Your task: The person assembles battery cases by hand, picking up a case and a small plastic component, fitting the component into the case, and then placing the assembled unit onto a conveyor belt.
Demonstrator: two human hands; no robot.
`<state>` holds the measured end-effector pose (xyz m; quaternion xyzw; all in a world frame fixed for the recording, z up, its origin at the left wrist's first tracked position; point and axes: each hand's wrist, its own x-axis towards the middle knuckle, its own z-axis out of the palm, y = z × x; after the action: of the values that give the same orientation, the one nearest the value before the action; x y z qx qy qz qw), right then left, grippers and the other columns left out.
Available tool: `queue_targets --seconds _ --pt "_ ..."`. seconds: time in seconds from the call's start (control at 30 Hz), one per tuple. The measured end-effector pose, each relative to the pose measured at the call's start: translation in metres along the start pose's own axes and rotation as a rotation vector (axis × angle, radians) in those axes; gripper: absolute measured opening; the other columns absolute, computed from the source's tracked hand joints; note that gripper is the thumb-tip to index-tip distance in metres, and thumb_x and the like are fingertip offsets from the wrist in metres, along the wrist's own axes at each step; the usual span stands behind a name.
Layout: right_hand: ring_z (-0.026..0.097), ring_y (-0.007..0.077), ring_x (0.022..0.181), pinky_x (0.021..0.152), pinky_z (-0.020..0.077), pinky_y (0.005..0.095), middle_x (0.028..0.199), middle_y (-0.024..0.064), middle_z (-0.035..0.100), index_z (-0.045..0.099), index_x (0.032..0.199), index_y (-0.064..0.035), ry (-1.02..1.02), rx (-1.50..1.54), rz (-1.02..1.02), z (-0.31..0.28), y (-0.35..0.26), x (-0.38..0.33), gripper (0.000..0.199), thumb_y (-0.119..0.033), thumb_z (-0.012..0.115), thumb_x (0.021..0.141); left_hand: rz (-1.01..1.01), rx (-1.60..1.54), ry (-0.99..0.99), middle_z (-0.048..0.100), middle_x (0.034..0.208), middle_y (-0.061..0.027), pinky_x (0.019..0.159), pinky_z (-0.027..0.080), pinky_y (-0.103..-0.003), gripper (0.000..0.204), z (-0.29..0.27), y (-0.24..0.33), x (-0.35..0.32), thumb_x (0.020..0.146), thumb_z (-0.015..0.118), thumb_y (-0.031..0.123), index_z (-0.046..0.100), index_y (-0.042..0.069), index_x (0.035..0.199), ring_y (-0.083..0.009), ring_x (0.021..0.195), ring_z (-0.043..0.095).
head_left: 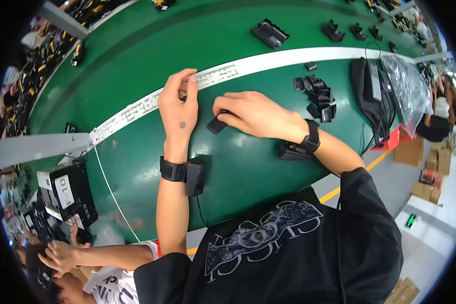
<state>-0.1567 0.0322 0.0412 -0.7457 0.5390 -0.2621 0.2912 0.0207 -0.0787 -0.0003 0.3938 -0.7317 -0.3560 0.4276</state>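
My right hand (pixel 253 114) grips a small flat black plastic piece (pixel 217 124) between thumb and fingers, just above the green bench. To its left, my left hand (pixel 179 106) is closed, with fingers bent over toward the thumb near the white strip (pixel 218 75). A bit of something dark shows between those fingers, too hidden to name. The two hands are apart. Right of my right hand lies a loose pile of small black plastic parts (pixel 319 96), with a single one (pixel 310 66) beyond it.
Larger black plastic housings (pixel 270 34) sit on the green surface (pixel 213 30) past the strip. At the right lie a black bag (pixel 365 91) with cables and a clear plastic bag (pixel 405 88). A black box (pixel 76 192) and a co-worker's arm (pixel 106 257) are at the left.
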Motion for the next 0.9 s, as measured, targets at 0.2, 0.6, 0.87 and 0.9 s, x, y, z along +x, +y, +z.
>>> queue_targets --seconds 0.2,0.6,0.87,0.9 --pt "0.07 0.0411 0.092 0.079 0.0551 0.0503 0.098 0.0176 0.071 0.065 0.106 -0.0035 0.206 0.065 0.033 -0.013 0.008 -0.011 0.012 -0.014 0.068 0.102 0.092 -0.094 -0.262 0.074 0.095 -0.0044 0.076 0.049 -0.03 0.014 -0.004 -0.002 -0.003 0.102 0.074 0.013 0.077 0.004 0.112 -0.0138 0.081 0.064" --pt "0.073 0.0418 0.099 0.077 0.0615 0.0535 0.117 0.0166 0.07 0.061 0.129 -0.004 0.276 -0.199 0.124 -0.038 -0.001 -0.065 0.038 -0.021 0.074 0.098 -0.042 -0.077 -0.391 0.075 0.095 -0.0077 0.082 0.054 -0.027 0.018 -0.007 -0.021 -0.014 0.107 0.071 0.011 0.072 -0.005 0.117 -0.0134 0.087 0.071" --pt "0.075 0.0335 0.097 0.082 0.0615 0.0461 0.115 0.0132 0.074 0.065 0.135 -0.005 0.638 -0.34 0.322 -0.131 0.017 -0.197 0.044 -0.031 0.072 0.1 -0.217 0.181 0.077 0.07 0.137 -0.0188 0.095 0.057 -0.037 0.054 -0.058 -0.061 0.019 0.115 0.057 0.026 0.047 0.002 0.163 -0.0231 0.102 0.069" --pt "0.076 0.0309 0.094 0.08 0.0608 0.0446 0.112 0.0122 0.074 0.066 0.132 -0.0047 0.684 -0.305 0.419 -0.144 0.022 -0.214 0.041 -0.03 0.073 0.1 -0.106 0.179 0.076 0.067 0.141 -0.0193 0.095 0.057 -0.038 0.057 -0.055 -0.062 0.017 0.115 0.057 0.024 0.043 0.004 0.166 -0.0241 0.103 0.069"
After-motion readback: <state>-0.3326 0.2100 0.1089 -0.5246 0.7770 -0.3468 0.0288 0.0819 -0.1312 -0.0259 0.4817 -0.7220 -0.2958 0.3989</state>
